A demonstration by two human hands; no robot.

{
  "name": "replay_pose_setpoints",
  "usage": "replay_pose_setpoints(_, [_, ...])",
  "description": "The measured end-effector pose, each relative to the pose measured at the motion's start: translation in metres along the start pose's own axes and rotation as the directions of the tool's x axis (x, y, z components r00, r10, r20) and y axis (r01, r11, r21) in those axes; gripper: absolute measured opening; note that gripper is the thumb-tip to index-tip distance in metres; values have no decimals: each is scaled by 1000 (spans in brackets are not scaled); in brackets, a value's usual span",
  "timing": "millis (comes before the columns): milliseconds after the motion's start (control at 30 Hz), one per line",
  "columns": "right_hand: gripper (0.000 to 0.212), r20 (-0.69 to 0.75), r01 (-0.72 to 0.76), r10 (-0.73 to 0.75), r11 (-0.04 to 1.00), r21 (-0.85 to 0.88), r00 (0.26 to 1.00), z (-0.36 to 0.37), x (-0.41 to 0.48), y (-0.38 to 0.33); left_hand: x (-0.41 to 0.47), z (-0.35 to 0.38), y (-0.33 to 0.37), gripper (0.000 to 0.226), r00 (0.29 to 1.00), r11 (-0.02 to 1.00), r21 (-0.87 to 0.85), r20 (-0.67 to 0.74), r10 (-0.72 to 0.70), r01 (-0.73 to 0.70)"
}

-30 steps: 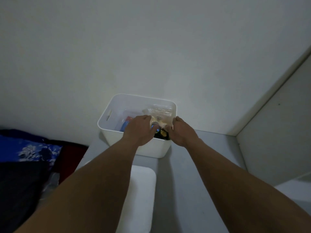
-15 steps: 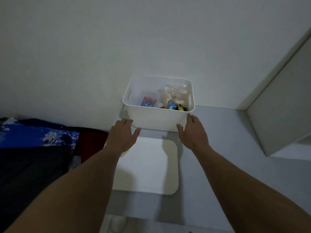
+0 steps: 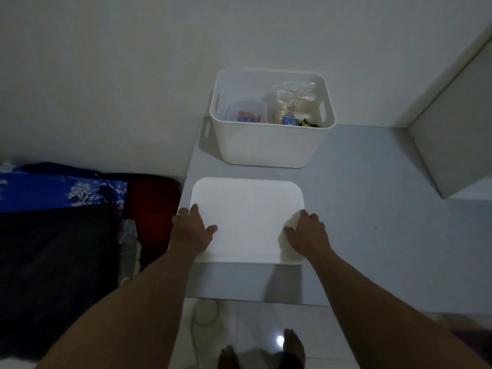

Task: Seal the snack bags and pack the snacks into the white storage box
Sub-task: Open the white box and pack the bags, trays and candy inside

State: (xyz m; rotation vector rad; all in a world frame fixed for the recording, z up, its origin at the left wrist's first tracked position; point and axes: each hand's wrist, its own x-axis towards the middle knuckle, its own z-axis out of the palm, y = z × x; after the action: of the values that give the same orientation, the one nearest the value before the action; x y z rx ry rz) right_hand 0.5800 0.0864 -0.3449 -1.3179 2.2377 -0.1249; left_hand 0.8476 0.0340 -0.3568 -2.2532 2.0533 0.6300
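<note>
The left hand (image 3: 192,230) lies on the left edge of a flat white plastic lid with rounded corners (image 3: 247,222), thumb spread onto its top. The right hand (image 3: 306,233) mirrors it on the right edge. On both, the fingers drop over the rim. Whether they are hooked beneath it in a real grip or only rest there cannot be told.

The lid sits on a pale grey tabletop (image 3: 372,187), just in front of the white storage box (image 3: 266,147) and not touching it. It looks thin, stiff and light, probably smooth enough to slip. A hold at the two short sides, fingers under and thumbs on top, should keep it level while it is carried to the box.

The open white plastic box, with slot handles in its end walls, stands against the wall. Inside it, at the right, a crinkled clear plastic snack bag (image 3: 295,98) stands upright. It is soft and likely light, and pressing a lid down could crush its contents. Left of it is a small clear tub with a red and blue packet (image 3: 247,115).

The box's front wall hides the lower parts of everything inside. The bag seals are too dim and small to judge as closed. Small blue and black-and-yellow wrappers in the box's near right corner cannot be identified. Well left of the box lies a blue floral cloth (image 3: 64,190), cut off by the frame.
</note>
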Motion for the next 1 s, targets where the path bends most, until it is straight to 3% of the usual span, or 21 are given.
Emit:
replay_pose_setpoints(100, [67, 11, -82, 81, 989, 124, 997, 0, 1, -5, 4, -3, 6, 84, 994, 986, -125, -20, -112, 108])
replay_pose_setpoints(200, [68, 30, -174, 172, 952, 252, 985, -4, 2, -5, 15, -11, 6, 72, 958, 880, -389, 29, -286, 274])
replay_pose_setpoints(267, [70, 41, -197, 194, 928, 315, 980, -7, 1, -2, 18, -16, 2, 56, 949, 826, -476, 67, -309, 303])
replay_pose_setpoints(367, [65, 6, -164, 181, 873, 460, 983, -18, -4, 2, 16, -28, -3, 31, 946, 740, -600, 95, -311, 304])
replay_pose_setpoints(500, [61, -20, -109, 156, 774, 623, 988, -43, -21, -1, 8, -60, -2, 46, 954, 630, -722, 154, -255, 285])
replay_pose_setpoints(667, [64, -102, -19, 120, 734, 679, 988, -84, -40, -18, 2, -110, 15, 49, 983, 697, -695, 95, -156, 178])
replay_pose_setpoints(933, [64, -207, 87, 86, 708, 701, 975, -162, -44, -39, -11, -191, 62, 25, 992, 653, -755, -30, -123, 58])
replay_pose_setpoints(1000, [65, -223, 101, 83, 705, 702, 971, -178, -37, -43, -4, -202, 74, 33, 988, 648, -761, -74, -135, 32])
